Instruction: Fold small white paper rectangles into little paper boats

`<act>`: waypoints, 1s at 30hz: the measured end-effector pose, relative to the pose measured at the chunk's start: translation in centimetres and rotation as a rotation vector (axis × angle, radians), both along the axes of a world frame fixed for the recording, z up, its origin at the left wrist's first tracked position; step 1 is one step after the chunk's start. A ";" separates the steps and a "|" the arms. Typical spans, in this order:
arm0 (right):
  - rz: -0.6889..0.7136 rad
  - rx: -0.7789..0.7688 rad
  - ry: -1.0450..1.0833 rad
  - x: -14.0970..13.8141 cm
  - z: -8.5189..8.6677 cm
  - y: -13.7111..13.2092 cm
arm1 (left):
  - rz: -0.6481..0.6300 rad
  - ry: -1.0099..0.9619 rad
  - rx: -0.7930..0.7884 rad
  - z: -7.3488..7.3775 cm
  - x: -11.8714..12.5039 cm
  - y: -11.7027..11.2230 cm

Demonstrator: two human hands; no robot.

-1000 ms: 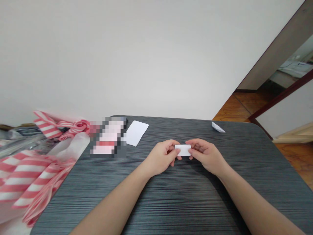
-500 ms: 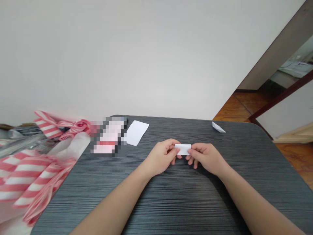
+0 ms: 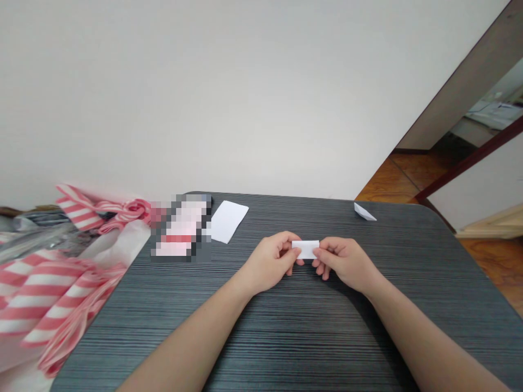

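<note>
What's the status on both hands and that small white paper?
Left hand, right hand: pinching small paper at opposite ends. Small paper: middle uncovered. Larger sheet and pointed paper: farther back on table, apart from both hands.

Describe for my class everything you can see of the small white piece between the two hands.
The small white piece is a plain oblong, longer side to side than it is tall, with straight edges and no visible marks. It looks like paper, possibly folded, though the layers cannot be counted. The left hand pinches its left end and the right hand its right end, partly covering both. Its long edges run nearly level across the view, over the dark, streaked table; its back is hidden.
</note>
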State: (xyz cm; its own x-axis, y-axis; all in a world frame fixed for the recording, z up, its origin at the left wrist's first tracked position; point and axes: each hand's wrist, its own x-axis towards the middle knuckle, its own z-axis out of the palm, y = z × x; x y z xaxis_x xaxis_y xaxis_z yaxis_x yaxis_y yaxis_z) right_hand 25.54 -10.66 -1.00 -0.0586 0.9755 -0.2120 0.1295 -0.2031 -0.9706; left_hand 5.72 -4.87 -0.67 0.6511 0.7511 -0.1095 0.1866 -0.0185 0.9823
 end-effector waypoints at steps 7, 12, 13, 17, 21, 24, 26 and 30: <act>0.084 0.003 -0.002 0.0 0.1 -0.4 | -0.026 0.093 0.154 0.9 -0.2 -0.3; 0.144 0.003 -0.056 0.0 0.3 -0.3 | -0.074 0.129 0.222 1.0 0.0 -0.2; 0.150 0.004 -0.073 -0.1 0.4 -0.3 | -0.073 0.134 0.222 1.0 0.0 -0.3; 0.162 0.001 -0.106 -0.2 0.5 -0.3 | -0.063 0.140 0.201 1.1 0.0 -0.4; 0.168 -0.011 -0.101 -0.3 0.7 -0.3 | -0.064 0.142 0.184 0.9 0.0 -0.4; 0.173 -0.017 -0.101 -0.3 0.8 -0.3 | -0.061 0.135 0.164 0.7 0.0 -0.4; 0.174 -0.019 -0.104 -0.3 0.8 -0.3 | -0.069 0.133 0.150 0.8 0.1 -0.4; 0.174 -0.031 -0.102 -0.3 0.7 -0.3 | -0.078 0.134 0.159 1.3 0.1 -0.4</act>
State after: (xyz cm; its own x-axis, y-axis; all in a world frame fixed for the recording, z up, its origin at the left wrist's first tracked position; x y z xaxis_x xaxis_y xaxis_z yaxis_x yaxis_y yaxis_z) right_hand 25.20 -10.95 -0.27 -0.2024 0.9455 -0.2551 0.2630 -0.1985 -0.9442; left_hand 5.85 -5.27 0.59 0.6957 0.7135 -0.0835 0.3073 -0.1906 0.9323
